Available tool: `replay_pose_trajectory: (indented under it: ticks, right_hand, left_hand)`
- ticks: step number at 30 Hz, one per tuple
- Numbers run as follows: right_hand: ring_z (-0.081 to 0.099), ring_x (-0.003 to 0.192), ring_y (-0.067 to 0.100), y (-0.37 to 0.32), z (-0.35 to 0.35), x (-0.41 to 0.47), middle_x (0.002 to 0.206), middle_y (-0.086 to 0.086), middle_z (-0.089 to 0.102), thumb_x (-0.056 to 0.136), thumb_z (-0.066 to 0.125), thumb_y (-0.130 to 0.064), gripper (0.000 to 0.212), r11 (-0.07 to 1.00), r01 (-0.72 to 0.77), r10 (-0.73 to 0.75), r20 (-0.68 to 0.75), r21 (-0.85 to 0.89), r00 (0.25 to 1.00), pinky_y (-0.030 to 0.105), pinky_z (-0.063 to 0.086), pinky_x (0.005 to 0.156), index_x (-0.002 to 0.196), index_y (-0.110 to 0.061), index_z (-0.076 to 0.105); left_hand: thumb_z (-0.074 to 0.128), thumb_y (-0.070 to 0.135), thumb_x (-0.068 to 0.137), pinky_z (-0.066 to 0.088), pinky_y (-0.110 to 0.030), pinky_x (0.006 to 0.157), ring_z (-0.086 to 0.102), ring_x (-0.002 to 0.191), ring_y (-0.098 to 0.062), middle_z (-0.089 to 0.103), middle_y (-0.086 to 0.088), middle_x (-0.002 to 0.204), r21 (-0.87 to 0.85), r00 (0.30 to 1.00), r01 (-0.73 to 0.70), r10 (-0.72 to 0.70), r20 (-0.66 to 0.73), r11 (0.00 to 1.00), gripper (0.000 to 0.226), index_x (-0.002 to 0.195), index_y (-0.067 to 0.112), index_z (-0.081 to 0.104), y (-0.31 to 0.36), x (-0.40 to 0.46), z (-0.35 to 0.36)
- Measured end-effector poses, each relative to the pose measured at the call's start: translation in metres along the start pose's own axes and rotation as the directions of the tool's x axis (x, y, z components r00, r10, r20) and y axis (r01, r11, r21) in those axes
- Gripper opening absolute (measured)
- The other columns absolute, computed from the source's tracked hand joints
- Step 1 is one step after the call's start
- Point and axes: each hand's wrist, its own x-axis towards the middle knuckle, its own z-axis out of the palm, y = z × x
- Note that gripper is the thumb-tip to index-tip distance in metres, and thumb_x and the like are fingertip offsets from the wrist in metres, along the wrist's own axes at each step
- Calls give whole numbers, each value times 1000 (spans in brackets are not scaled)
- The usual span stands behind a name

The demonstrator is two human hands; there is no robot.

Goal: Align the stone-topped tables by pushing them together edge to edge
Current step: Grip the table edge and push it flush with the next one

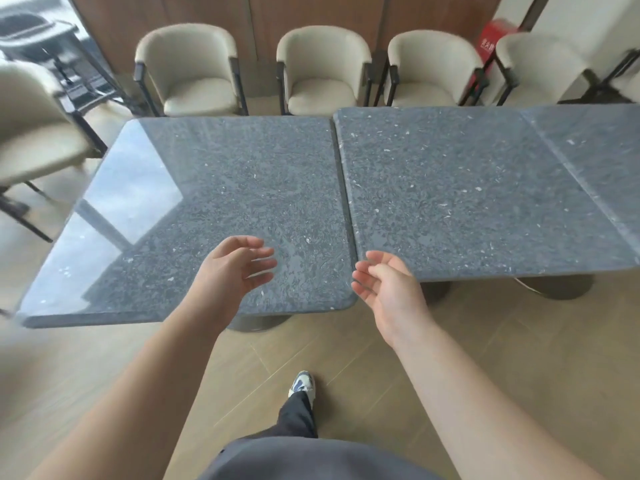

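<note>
Two stone benches, left bench and right bench, nearly meet mid-frame; near edges look offset. Left hand and right hand hover open, gripping nothing. Aligning likely remains.

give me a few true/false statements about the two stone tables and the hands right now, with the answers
1. Both hands are open and hold nothing. True: the left hand and the right hand hang above the near edges with fingers loosely spread.
2. The near edges of the two tables line up flush. False: the left table juts nearer to the person than the right table.
3. A narrow seam runs between the two tops. True.
4. The right hand presses flat on the left table. False: it hovers palm up by the near corner of the right table.
5. Cream chairs stand along the far side. True.
</note>
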Motion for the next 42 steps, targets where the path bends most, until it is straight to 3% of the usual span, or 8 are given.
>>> replay_pose_trajectory:
  ticks: [2,7,13,19,25,33,37,42]
  right_hand:
    - [62,74,16,1,-3,-24,82,5,65,95,41,6,27,1000,22,-22,20,4,1000,30,54,74,104,-10,61]
    - [60,71,17,11,10,-73,78,5,64,94,43,7,25,998,48,-43,125,-37,991,28,54,69,101,-9,61]
    - [60,74,18,44,70,-108,79,4,64,94,42,6,27,983,96,-47,293,-156,955,29,54,71,101,-10,62]
    - [63,71,14,112,170,-139,76,0,66,93,45,3,25,950,148,0,474,-276,881,29,54,71,99,-13,63]
    - [63,72,14,214,317,-198,77,-1,66,87,44,1,26,919,190,76,628,-346,775,27,53,67,103,-12,60]
    - [63,75,18,321,477,-280,83,5,64,87,43,4,28,926,158,171,755,-342,633,31,54,70,105,-10,59]
    - [64,79,19,336,523,-280,83,2,65,82,45,-3,29,908,224,159,784,-355,600,32,55,74,106,-10,59]
    - [64,79,14,346,571,-247,85,0,65,86,44,-1,27,879,283,141,776,-384,615,32,55,76,108,-10,58]
  left_hand:
    - [56,6,91,61,-38,81,74,85,-24,76,-5,91,35,998,-58,58,7,998,15,102,12,64,2,-27,-5]
    - [56,12,83,61,-34,77,74,87,-23,75,-3,91,78,986,-164,166,-21,983,22,103,12,63,9,-82,-34]
    - [49,-4,96,59,-38,79,73,84,-22,74,-3,89,60,955,-218,226,-194,974,22,103,11,63,13,-130,-113]
    - [46,-7,98,56,-46,88,71,86,-23,72,-5,91,42,896,-249,246,-368,968,24,106,9,62,25,-174,-225]
    - [54,11,82,59,-35,79,73,87,-25,74,-4,91,65,781,-312,295,-550,948,25,105,11,64,47,-233,-392]
    - [51,12,83,57,-33,76,72,86,-22,74,0,89,105,680,-303,292,-672,947,24,103,16,64,73,-287,-570]
    - [50,11,85,57,-32,77,72,87,-24,73,-1,90,62,676,-314,269,-686,947,25,104,15,65,83,-277,-621]
    - [50,10,83,58,-32,76,72,85,-23,73,-2,89,56,692,-301,259,-674,952,25,105,13,63,106,-220,-664]
